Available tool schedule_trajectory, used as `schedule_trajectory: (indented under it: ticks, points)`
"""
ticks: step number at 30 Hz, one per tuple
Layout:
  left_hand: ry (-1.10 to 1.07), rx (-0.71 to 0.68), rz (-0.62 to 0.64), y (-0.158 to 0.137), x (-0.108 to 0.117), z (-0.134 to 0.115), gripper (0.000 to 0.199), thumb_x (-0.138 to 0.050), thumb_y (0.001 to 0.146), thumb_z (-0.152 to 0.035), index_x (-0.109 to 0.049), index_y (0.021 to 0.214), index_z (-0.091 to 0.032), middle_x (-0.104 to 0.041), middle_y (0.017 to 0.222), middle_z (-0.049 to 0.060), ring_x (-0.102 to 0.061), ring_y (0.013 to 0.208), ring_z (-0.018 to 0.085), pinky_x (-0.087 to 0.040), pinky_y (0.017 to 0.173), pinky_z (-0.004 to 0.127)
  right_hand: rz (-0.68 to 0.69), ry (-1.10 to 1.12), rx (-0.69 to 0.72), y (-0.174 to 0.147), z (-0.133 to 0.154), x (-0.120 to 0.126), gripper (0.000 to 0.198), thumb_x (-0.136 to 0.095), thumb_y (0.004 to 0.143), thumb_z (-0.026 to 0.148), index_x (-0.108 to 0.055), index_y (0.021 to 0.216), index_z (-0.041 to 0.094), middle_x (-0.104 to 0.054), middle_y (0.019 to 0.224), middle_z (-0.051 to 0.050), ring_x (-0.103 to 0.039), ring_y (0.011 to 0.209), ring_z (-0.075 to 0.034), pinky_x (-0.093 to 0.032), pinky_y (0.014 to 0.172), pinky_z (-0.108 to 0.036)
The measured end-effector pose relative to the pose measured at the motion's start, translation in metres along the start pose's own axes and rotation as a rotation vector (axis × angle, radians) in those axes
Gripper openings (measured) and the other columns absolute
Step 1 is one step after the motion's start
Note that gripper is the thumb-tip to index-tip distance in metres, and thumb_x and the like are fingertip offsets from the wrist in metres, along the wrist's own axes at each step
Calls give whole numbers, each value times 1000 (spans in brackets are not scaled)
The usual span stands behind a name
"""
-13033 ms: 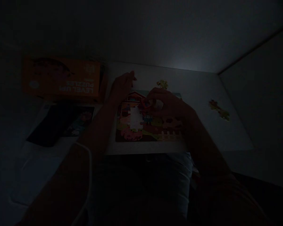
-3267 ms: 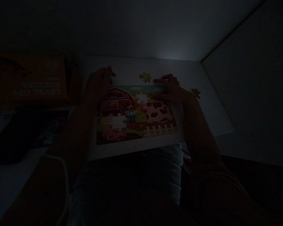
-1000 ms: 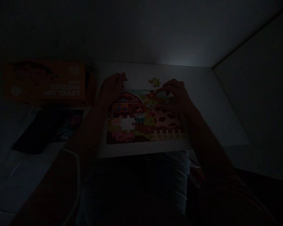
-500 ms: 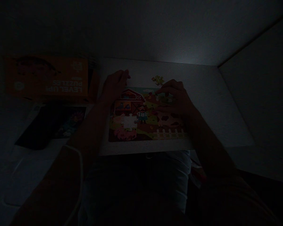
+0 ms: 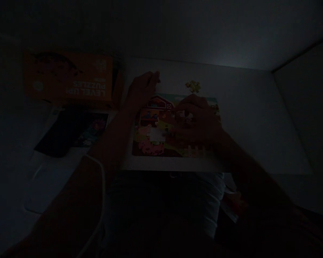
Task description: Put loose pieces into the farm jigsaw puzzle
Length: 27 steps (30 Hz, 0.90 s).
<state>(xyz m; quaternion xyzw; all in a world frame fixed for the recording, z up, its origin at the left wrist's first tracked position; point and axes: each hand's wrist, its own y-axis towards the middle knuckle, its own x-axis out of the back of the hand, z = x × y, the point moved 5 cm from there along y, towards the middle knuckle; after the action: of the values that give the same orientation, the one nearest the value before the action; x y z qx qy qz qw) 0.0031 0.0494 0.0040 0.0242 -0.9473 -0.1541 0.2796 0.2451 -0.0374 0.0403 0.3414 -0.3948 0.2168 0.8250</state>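
The picture is very dark. A farm jigsaw puzzle (image 5: 150, 147) lies in front of me, with a red barn, a pink pig and a white fence. A pale gap shows in its lower left part. Over the puzzle's middle is my right hand (image 5: 199, 116), fingers bent around what looks like a brown and green puzzle piece (image 5: 164, 121); this piece covers part of the barn. My left hand (image 5: 144, 87) rests by the puzzle's top left corner, fingertips pinched together. Whatever is between them is too dark to name.
Yellow-green puzzle pieces (image 5: 193, 86) lie beyond the puzzle on the white table (image 5: 247, 118). An orange puzzle box (image 5: 67, 77) stands at the left. Nearer are a black item (image 5: 60, 134) and a dark picture sheet (image 5: 95, 129). A white cable (image 5: 103, 186) crosses my left forearm.
The view has shifted, so everything sits farther right. My right hand has moved left across the puzzle, and a brown and green piece now covers the barn door area. My left hand stays near the corner.
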Motion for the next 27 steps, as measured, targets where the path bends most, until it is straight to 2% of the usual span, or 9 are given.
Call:
schedule_trajectory:
  ticks: [4,8,13,17,20,24,27]
  points:
    - [18,55,21,0,-1,1,56,-41,125,-64,-78,111,-25,-77,100,7,-71,100,25,-47,91,40,48,-35,-35,-6,26,-14,57,-98,88,65,-83,133,34,-79,134,-9,-74,124,-42,-54,112,-62]
    - [7,8,2,1,-1,0,57,-42,126,-59,-80,111,-19,-75,94,8,-71,93,23,-47,86,38,68,-68,-72,-19,35,-27,55,-100,87,64,-83,130,34,-78,143,-10,-72,133,-45,-52,116,-66]
    - [-23,-29,-35,2,-2,2,56,-43,127,-56,-79,107,-19,-74,89,7,-72,88,21,-46,83,39,63,-160,-129,-39,48,-36,59,-94,95,63,-78,144,34,-75,152,-16,-70,138,-50,-51,116,-73]
    - [-4,38,1,2,-3,1,49,-46,125,-54,-78,105,-22,-78,99,8,-74,100,25,-48,91,39,130,-166,-91,-55,76,-39,65,-79,109,60,-63,168,40,-70,166,-10,-66,150,-46,-50,122,-72]
    - [-27,73,4,3,-3,1,52,-45,125,-58,-77,106,-22,-79,102,9,-75,106,26,-50,95,39,197,-170,-62,-63,93,-44,70,-76,111,61,-55,175,42,-63,176,-6,-63,155,-43,-50,125,-72]
    - [-65,13,-24,3,-4,2,53,-46,125,-56,-78,105,-20,-76,96,10,-74,97,26,-50,90,41,218,-192,-88,-66,97,-53,75,-78,108,64,-53,176,46,-58,179,-4,-61,158,-44,-50,124,-77]
    - [-86,-27,-33,2,-4,4,61,-44,123,-65,-79,105,-19,-76,93,10,-73,91,27,-49,87,43,206,-209,-105,-66,98,-57,76,-80,107,65,-54,176,47,-59,178,-3,-61,158,-45,-51,123,-79]
